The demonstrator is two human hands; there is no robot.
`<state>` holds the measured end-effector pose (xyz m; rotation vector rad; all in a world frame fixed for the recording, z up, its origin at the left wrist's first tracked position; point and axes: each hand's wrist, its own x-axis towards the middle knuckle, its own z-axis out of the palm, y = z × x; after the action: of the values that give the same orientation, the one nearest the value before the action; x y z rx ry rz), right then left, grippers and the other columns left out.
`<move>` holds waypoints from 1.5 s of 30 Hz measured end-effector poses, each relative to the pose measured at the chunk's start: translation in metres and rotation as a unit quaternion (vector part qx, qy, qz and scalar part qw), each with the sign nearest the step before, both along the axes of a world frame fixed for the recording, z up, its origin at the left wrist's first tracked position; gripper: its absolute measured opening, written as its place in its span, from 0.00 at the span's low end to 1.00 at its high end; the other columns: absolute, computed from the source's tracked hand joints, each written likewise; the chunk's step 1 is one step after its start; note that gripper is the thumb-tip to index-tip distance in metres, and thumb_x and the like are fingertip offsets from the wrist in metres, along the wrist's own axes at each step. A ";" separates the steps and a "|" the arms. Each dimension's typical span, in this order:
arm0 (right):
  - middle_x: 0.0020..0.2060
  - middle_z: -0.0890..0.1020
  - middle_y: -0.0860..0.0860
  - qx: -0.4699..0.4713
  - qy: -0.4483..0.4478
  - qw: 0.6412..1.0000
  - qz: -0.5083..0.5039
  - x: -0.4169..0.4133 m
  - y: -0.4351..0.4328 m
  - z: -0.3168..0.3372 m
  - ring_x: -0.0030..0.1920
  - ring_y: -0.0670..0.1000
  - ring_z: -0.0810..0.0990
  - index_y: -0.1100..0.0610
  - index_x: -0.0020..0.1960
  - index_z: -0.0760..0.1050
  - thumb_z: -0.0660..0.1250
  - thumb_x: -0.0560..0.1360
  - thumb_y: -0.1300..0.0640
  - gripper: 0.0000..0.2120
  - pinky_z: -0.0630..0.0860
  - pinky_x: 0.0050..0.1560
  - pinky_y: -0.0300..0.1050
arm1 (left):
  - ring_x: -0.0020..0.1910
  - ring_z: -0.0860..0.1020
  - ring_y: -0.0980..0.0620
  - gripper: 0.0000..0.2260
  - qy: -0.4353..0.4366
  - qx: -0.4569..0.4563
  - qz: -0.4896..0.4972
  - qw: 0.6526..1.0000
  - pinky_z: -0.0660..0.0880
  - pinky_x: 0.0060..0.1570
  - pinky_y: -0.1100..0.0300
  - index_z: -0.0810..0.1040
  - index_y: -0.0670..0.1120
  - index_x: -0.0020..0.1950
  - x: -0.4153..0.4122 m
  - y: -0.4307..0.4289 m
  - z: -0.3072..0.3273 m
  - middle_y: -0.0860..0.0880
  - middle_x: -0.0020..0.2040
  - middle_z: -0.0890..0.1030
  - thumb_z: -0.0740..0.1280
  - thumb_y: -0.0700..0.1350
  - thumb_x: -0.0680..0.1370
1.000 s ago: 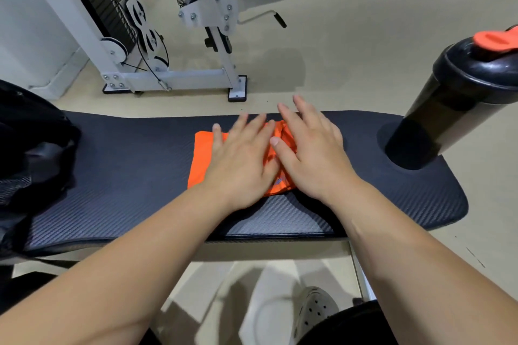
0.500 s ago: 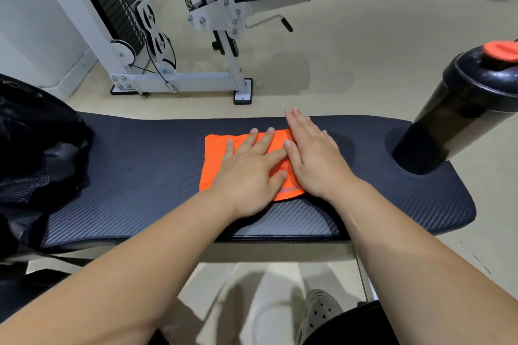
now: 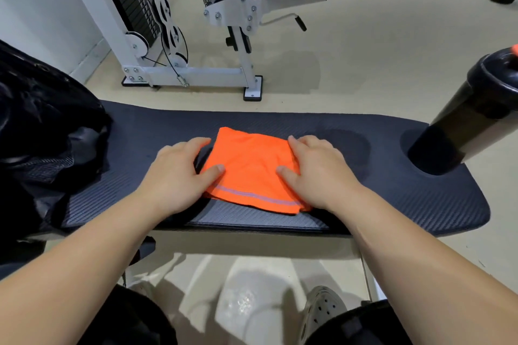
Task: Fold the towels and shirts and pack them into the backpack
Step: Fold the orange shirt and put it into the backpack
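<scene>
Half a second ago we see both hands lying flat on top of the orange cloth [image 3: 249, 168], pressing it down. Now they sit at its sides. The left hand [image 3: 179, 176] holds the 9 o'clock edge and the right hand [image 3: 322, 173] the 3 o'clock edge. Each has its thumb on top and its fingers curled down around the border, pinching the fabric. The left edge seems to ride a little above the bench pad [image 3: 392, 190], with shadow under it.

We judge that smoothing is over and this piece is folded into a compact square, held ready for lifting. The backpack [image 3: 42, 134] waits at 9 o'clock from the cloth, at the left end of the same pad, so the carry is a short sideways one. We cannot see how its opening lies.

At 3 o'clock a dark shaker bottle [image 3: 476, 115] stands on the pad's end, well apart.

We read no brand or lettering anywhere; the cloth shows only a grey stripe along its near hem.
</scene>
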<state>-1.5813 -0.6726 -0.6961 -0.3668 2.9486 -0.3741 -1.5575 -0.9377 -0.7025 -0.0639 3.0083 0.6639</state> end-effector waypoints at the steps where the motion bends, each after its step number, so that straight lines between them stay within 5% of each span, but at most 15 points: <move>1: 0.73 0.68 0.52 0.017 -0.005 1.000 0.011 0.007 -0.006 0.002 0.71 0.58 0.66 0.52 0.80 0.58 0.60 0.79 0.36 0.36 0.64 0.70 0.56 | 0.65 0.74 0.42 0.36 0.002 0.013 0.005 1.000 0.72 0.64 0.44 0.69 0.55 0.73 -0.001 0.002 0.000 0.48 0.64 0.79 0.59 0.71 0.69; 8: 0.70 0.71 0.49 0.014 -0.008 1.000 0.020 0.010 -0.007 0.007 0.69 0.56 0.68 0.46 0.78 0.62 0.63 0.79 0.40 0.30 0.67 0.66 0.54 | 0.62 0.74 0.45 0.34 0.006 0.050 0.009 0.999 0.73 0.62 0.48 0.67 0.60 0.72 -0.010 0.003 -0.004 0.49 0.59 0.76 0.76 0.59 0.69; 12: 0.79 0.60 0.52 0.011 0.050 0.998 0.024 0.011 -0.015 0.007 0.76 0.58 0.58 0.42 0.79 0.59 0.60 0.77 0.50 0.31 0.55 0.72 0.57 | 0.51 0.76 0.49 0.33 -0.006 0.087 0.012 0.996 0.72 0.52 0.55 0.69 0.62 0.71 -0.015 0.005 0.004 0.58 0.45 0.76 0.77 0.58 0.69; 15: 0.82 0.50 0.51 0.000 0.063 0.996 0.065 0.019 -0.026 0.010 0.81 0.57 0.48 0.42 0.80 0.55 0.53 0.74 0.47 0.34 0.44 0.77 0.63 | 0.47 0.78 0.50 0.31 -0.009 0.100 0.006 0.995 0.71 0.47 0.56 0.68 0.62 0.72 -0.017 0.004 0.006 0.56 0.40 0.77 0.75 0.59 0.71; 19: 0.81 0.39 0.52 0.081 0.024 0.995 0.055 0.030 -0.036 -0.001 0.80 0.58 0.36 0.49 0.82 0.41 0.43 0.78 0.30 0.39 0.37 0.76 0.68 | 0.54 0.78 0.48 0.38 -0.049 0.054 -0.042 0.996 0.72 0.50 0.55 0.62 0.64 0.74 -0.017 0.003 0.011 0.53 0.51 0.79 0.76 0.57 0.69; 23: 0.80 0.34 0.51 0.093 0.003 0.994 0.050 0.026 -0.035 -0.020 0.79 0.57 0.31 0.50 0.82 0.37 0.43 0.77 0.27 0.42 0.37 0.76 0.69 | 0.57 0.77 0.52 0.37 -0.111 0.081 -0.102 0.985 0.75 0.58 0.55 0.63 0.68 0.72 -0.015 -0.002 0.015 0.55 0.60 0.78 0.78 0.52 0.69; 27: 0.80 0.34 0.51 0.066 0.005 0.996 0.055 0.025 -0.034 -0.026 0.79 0.57 0.31 0.43 0.80 0.34 0.38 0.74 0.26 0.40 0.37 0.76 0.69 | 0.37 0.78 0.61 0.27 -0.145 0.231 -0.048 0.961 0.74 0.36 0.65 0.72 0.63 0.66 -0.013 0.000 0.018 0.55 0.47 0.78 0.77 0.44 0.72; 33: 0.80 0.32 0.52 0.056 -0.012 0.996 0.063 0.026 -0.031 -0.021 0.78 0.57 0.29 0.37 0.79 0.34 0.41 0.75 0.26 0.37 0.36 0.76 0.68 | 0.28 0.74 0.51 0.17 -0.165 0.286 -0.022 0.944 0.67 0.25 0.58 0.76 0.58 0.62 -0.016 0.000 0.017 0.49 0.38 0.77 0.73 0.43 0.77; 37: 0.80 0.33 0.50 0.059 -0.009 0.996 0.068 0.025 -0.029 -0.022 0.79 0.56 0.30 0.37 0.80 0.36 0.42 0.76 0.26 0.37 0.36 0.76 0.68 | 0.24 0.75 0.49 0.19 -0.173 0.261 -0.014 0.950 0.67 0.23 0.58 0.75 0.57 0.64 -0.015 0.001 0.014 0.52 0.34 0.78 0.74 0.42 0.76; 42: 0.80 0.35 0.46 0.056 -0.014 0.995 0.077 0.021 -0.023 -0.020 0.79 0.54 0.31 0.35 0.79 0.36 0.43 0.73 0.24 0.39 0.38 0.76 0.68 | 0.27 0.77 0.50 0.28 -0.189 0.215 -0.043 0.957 0.75 0.26 0.55 0.73 0.58 0.67 -0.011 0.004 0.018 0.49 0.40 0.79 0.79 0.43 0.71; 45: 0.80 0.35 0.46 0.058 -0.004 0.995 0.079 0.021 -0.022 -0.020 0.79 0.56 0.31 0.35 0.79 0.36 0.39 0.70 0.23 0.41 0.38 0.76 0.69 | 0.39 0.82 0.43 0.29 -0.162 0.226 -0.042 0.960 0.82 0.42 0.45 0.74 0.59 0.66 -0.008 0.003 0.015 0.44 0.47 0.81 0.80 0.44 0.69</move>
<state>-1.5602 -0.6942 -0.7165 -0.5777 2.8906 -0.1820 -1.5657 -0.9350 -0.6873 -0.0201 2.4698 1.1823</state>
